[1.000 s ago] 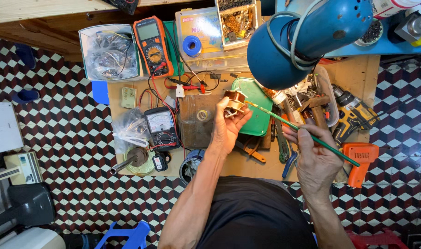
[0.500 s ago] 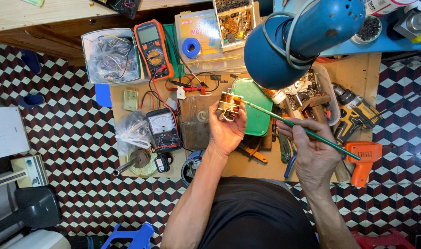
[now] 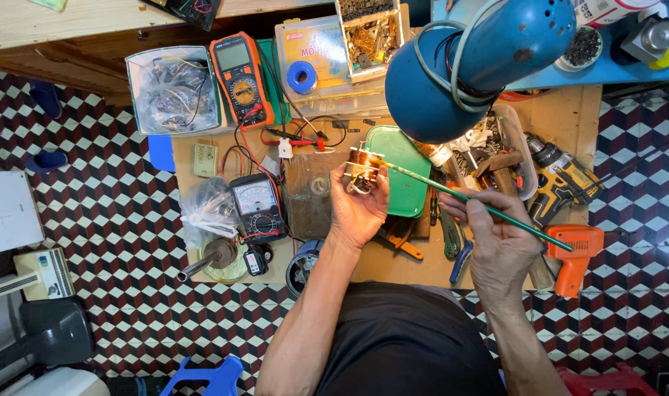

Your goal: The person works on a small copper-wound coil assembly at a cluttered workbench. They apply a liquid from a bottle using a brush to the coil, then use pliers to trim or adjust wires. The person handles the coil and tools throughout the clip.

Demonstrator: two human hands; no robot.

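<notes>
Head view — green brush [image 3: 481,205] aslant, tip toward copper coil [image 3: 363,167].

two multimeters [image 3: 238,73] [image 3: 256,207], one blue lamp [image 3: 474,62], two power drills [image 3: 562,180] [image 3: 573,257].

Copper coil [image 3: 364,167] in left hand [image 3: 358,209] slightly lower; green brush [image 3: 481,207] tip now against it

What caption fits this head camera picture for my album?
Left hand holds a copper-wound coil while right hand touches a thin green brush to it.
</notes>
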